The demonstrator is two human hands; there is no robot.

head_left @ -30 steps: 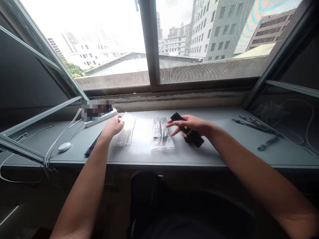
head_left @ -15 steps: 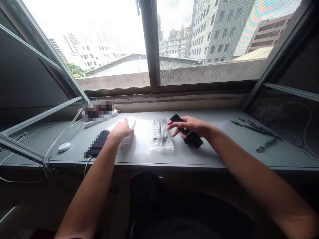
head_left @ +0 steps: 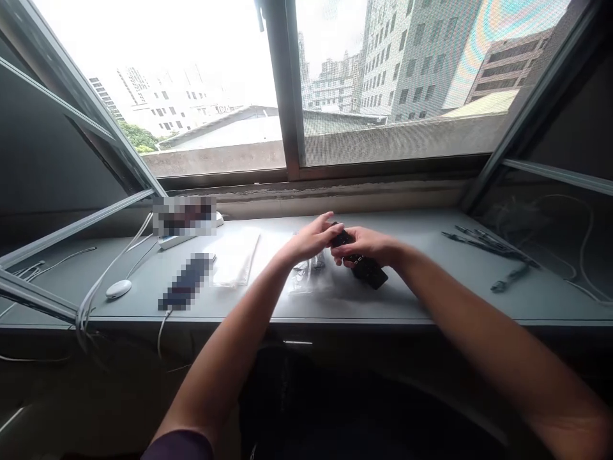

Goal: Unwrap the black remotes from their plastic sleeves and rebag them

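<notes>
The left hand is swinging over from flat, clear plastic bags, touching the long black plastic remote, grip unclear; the right hand is grasping it over the smooth grey tabletop.

Daylight is flooding through the window, left pane burning out toward white, moiré banding rippling across the right-hand screen, glare whitening the mid-tabletop — deep shadow swallowing the space beneath, wide-angle distortion splaying the side frames, pixelation masking two patches.
</notes>
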